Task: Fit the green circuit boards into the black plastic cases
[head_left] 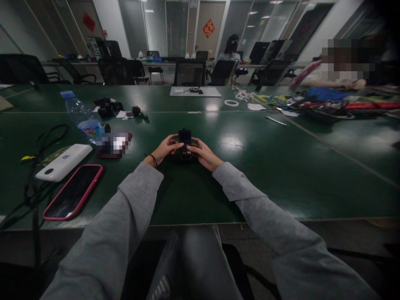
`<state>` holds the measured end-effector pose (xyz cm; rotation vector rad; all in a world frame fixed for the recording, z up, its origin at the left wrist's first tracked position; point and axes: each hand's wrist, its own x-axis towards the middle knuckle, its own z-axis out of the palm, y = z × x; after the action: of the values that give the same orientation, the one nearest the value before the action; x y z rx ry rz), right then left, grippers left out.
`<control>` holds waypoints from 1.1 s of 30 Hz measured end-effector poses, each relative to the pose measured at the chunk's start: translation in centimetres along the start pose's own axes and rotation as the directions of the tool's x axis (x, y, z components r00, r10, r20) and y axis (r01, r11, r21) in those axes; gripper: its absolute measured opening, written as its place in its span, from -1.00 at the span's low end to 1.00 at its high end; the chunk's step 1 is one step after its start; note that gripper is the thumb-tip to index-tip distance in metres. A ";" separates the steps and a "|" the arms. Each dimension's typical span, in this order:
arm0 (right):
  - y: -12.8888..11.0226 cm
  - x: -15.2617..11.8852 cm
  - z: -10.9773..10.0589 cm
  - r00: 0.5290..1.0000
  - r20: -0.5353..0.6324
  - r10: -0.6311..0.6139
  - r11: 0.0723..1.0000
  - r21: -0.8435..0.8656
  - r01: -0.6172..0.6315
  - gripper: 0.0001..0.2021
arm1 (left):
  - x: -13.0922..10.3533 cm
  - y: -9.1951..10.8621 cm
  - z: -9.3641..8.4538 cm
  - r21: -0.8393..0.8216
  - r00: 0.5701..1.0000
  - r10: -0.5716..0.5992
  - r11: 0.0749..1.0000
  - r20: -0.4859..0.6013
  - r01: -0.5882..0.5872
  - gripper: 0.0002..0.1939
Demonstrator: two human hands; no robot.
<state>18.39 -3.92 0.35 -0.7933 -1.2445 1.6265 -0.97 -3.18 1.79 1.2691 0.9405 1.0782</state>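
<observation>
Left grip (168, 146) and right grip (203, 153) both grasping one small black device (185, 138) — it sits between them, thumbs on its front face, other fingers round the sides. Dark screen on its upper part, small light marks lower down. Can't tell if its base touches the green bench (265, 175). Grey sleeves on both arms, dark band (154, 159) at the left wrist.

Left of left grip, nearest: dark red item (108, 151), partly pixelated. Just past that, clear plastic bottle (81, 116) with blue cap. Left of left grip and closer to the body: phone (73, 193) in pink case, screen up; white power bank (64, 162) just beside it; black cord (27, 196) at the far left.

Beyond left grip, off to its left: cluster of black parts (108, 107), smaller black piece (136, 111) near it. Straight ahead of both grips: grey board (181, 92) with a dark part on top. Ahead and right of right grip: white ring (231, 103), wrench (276, 121), then a cable heap (275, 100) — blue bundle (326, 95) in it. Farther right, co-worker (312, 78), arms by the heap. Well ahead, another person (229, 52) seated among chairs (189, 73).
</observation>
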 end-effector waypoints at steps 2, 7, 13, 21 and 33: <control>0.0 0.0 0.0 1.000 -0.002 0.001 1.000 -0.010 -0.001 -0.44 | 0.1 -0.2 -0.2 0.024 1.000 0.005 1.000 0.003 -0.005 -0.34; 0.0 -0.1 0.0 1.000 0.009 -0.004 1.000 -0.013 0.005 -0.44 | 0.1 -0.2 -0.2 0.058 1.000 0.018 0.998 0.001 -0.018 -0.34; -0.4 -0.3 0.3 1.000 0.010 0.000 1.000 -0.019 0.000 -0.45 | 0.1 -0.1 -0.1 0.088 1.000 0.024 0.996 -0.007 -0.023 -0.34; -0.2 -0.2 0.3 1.000 0.007 -0.005 1.000 -0.027 0.005 -0.44 | 0.1 -0.2 0.0 0.144 0.999 0.033 0.989 -0.027 -0.029 -0.32; -0.3 -0.3 0.4 1.000 0.008 -0.011 0.999 -0.052 0.011 -0.44 | -0.1 -0.2 0.2 0.179 0.998 0.034 0.984 -0.051 -0.025 -0.30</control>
<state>18.21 -4.31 0.71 -0.8114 -1.2987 1.5952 -0.77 -3.30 1.59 1.4097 1.0817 1.0743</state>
